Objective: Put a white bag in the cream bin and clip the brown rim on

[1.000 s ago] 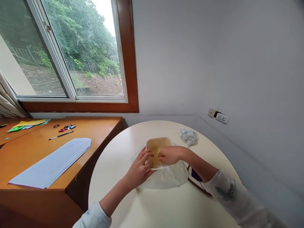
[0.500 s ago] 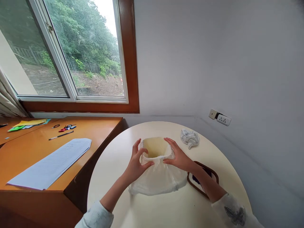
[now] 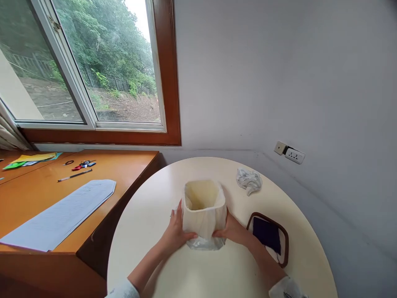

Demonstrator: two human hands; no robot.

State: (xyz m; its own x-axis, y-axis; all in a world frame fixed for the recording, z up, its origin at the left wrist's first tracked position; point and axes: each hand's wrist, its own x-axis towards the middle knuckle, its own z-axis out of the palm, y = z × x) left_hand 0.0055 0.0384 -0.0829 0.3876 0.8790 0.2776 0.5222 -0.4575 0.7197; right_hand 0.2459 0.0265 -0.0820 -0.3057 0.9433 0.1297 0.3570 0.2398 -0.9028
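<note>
A smooth, pale round table [image 3: 139,231] by a plain wall [image 3: 235,82], and here between the hands, mouth up, is a cream bin [image 3: 203,194], squarish with rounded corners! Thin, wrinkled white plastic [image 3: 198,221] wraps its rim. Left hand [image 3: 175,231] and right hand [image 3: 234,229] grasp opposite sides, thumbs nearest us, seemingly pressing the film flat. Beyond the right hand, crumpled plastic film [image 3: 249,180]; beside that wrist, a brown-rimmed frame [image 3: 287,245] with dark cloth [image 3: 267,235].

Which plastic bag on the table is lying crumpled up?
The crumpled bag towards the far right; the other bag is draped over the container between the left hand and right hand.
</note>
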